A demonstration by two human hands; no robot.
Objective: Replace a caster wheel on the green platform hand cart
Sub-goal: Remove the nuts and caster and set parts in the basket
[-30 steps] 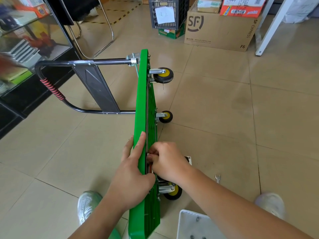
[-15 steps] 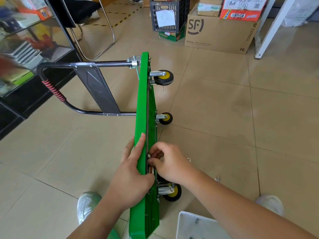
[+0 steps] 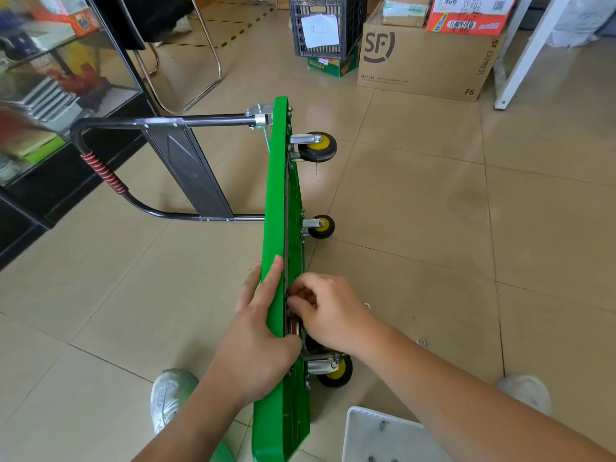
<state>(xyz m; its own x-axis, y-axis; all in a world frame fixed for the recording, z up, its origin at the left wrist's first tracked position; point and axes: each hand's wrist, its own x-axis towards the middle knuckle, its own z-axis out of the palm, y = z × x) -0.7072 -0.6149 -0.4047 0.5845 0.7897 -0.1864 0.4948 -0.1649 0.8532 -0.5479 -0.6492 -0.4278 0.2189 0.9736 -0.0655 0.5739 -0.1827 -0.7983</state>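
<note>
Head view: the green platform hand cart (image 3: 283,201) stands on its long edge on the tiled floor (image 3: 433,228), running from 12 to 6 o'clock through the frame centre.

1. At 9 o'clock of the cart, the black tubular handle (image 3: 100,168) projects to the left. Its bend is wrapped in red-and-black cord.
2. Left hand (image 3: 256,341): fingers straight and close together, pressed flat on the smooth moulded deck, with the thumb at the upper edge. It steadies the cart.
3. Right hand (image 3: 333,315), at 3 o'clock of the left hand: fingers curled, tips bunched against the ribbed underside. They appear to pinch a fastener, which they hide.
4. The near caster wheel (image 3: 335,371), black rubber on a yellow hub in a zinc-plated fork, sits just under the right wrist at 6 o'clock. 2 matching casters sit toward 12 o'clock.
5. A small steel wrench (image 3: 421,342) lies on the floor at 3 o'clock of the right forearm. A white tray (image 3: 360,425) at 5 o'clock holds loose bolts (image 3: 382,425).

Step in hand, as judged: turning a fastener by hand at the near caster mount. Whether it is going on or coming off cannot be told. The next move calls for steady bracing of the deck and a straight thread start, then the wrench.
</note>
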